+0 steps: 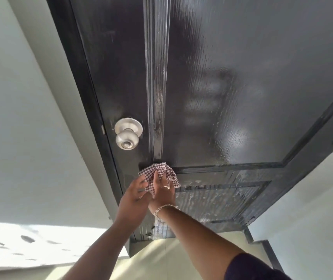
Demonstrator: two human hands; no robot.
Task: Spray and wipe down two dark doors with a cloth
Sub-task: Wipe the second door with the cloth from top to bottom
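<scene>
Checked cloth (159, 174) pressed against dark door (242, 77).

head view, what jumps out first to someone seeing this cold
A tall dark door fills most of the view, its upper panel glossy and its lower panel streaked with pale residue. Low at the centre, both hands hold a checked cloth against the door: the right hand, with a ring and bracelet, presses it, while the left hand grips its edge. A silver round knob gleams up and to the left of the cloth.
</scene>
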